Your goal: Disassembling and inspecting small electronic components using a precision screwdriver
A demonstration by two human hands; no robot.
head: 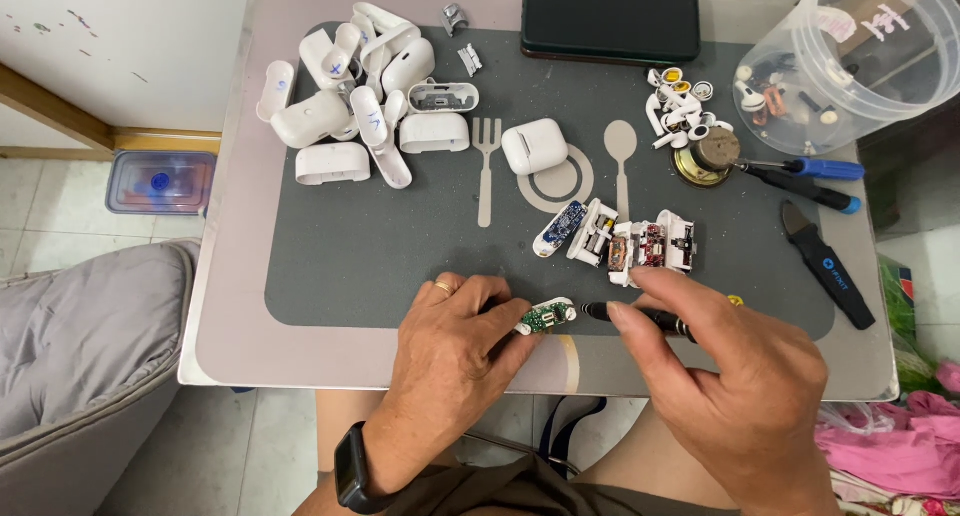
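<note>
Grey and printed with a pale fork, plate and spoon outline, a placemat (400,256) covers most of the small counter (230,306), and everything is easiest placed against that printed plate ring. Well below the ring, at the mat's near edge, the left hand (450,361) pinches a small white inner frame with a green circuit board (545,317) between thumb and fingertips, holding it down on the mat. Just to the right of the board, the right hand (735,376) is closed around a thin black screwdriver (640,318), its tip aimed at the board's right end and seemingly just touching it. Judging from this, the step in hand is working on the board, either freeing or seating a small part or screw; I cannot tell which. The next move seems to call for a steady pinch from the left hand and fine, light pressure from the tool, since the board is tiny and could slip. Right of and just below the ring lies a row of opened white modules with exposed boards (625,241). On the ring itself sits a closed white earbud case (535,146). Far left of and above it is a heap of empty white case shells (365,96). Above the ring lies a dark phone (610,18); far right are loose earbuds (680,106), blue-handled screwdrivers (810,176), a black pry tool (828,266) and a clear plastic tub (850,61).
</note>
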